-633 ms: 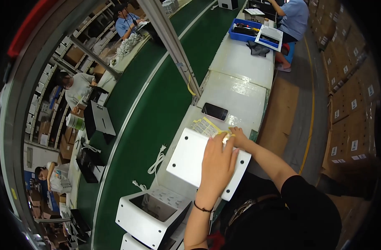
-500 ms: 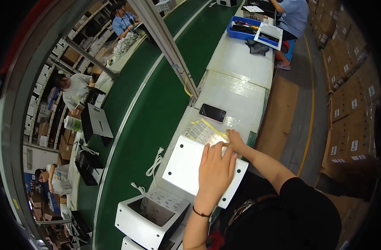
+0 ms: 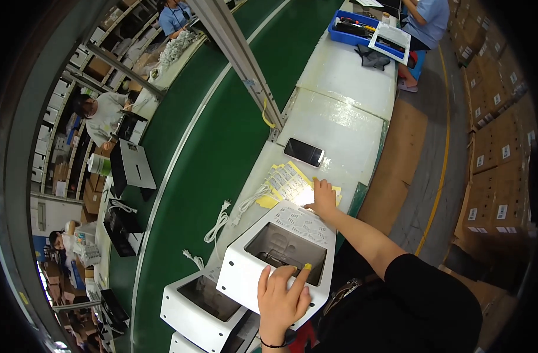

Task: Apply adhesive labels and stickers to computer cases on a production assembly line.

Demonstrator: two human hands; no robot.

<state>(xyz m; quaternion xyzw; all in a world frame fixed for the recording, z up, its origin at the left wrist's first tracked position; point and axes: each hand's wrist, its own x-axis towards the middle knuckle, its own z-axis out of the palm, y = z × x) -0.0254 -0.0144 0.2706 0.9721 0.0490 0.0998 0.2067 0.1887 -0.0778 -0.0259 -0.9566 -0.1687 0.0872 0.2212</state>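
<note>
A white box-shaped appliance (image 3: 236, 272) with a dark window in its upper face lies on the bench in front of me. My left hand (image 3: 281, 300), a dark band at its wrist, rests spread over the near edge. Yellow covers sit on some of its fingertips, one reaching the window. At the far end my right hand (image 3: 323, 200) has its fingers apart beside the appliance, over yellow-backed label sheets (image 3: 286, 181). Its contact with the sheets is unclear. A phone (image 3: 303, 152) lies just beyond the sheets.
Another white appliance (image 3: 189, 312) stands at the lower left. White power cords (image 3: 219, 222) trail by the green conveyor (image 3: 198, 159). A metal post (image 3: 245, 65) rises at the bench edge. A blue tool bin (image 3: 345, 36) is farther along; stacked cartons (image 3: 498, 159) line the right.
The appliance has tipped over, so its windowed face now shows instead of the plain footed side. My left hand has moved down to its near edge; my right hand stays near the labels.
</note>
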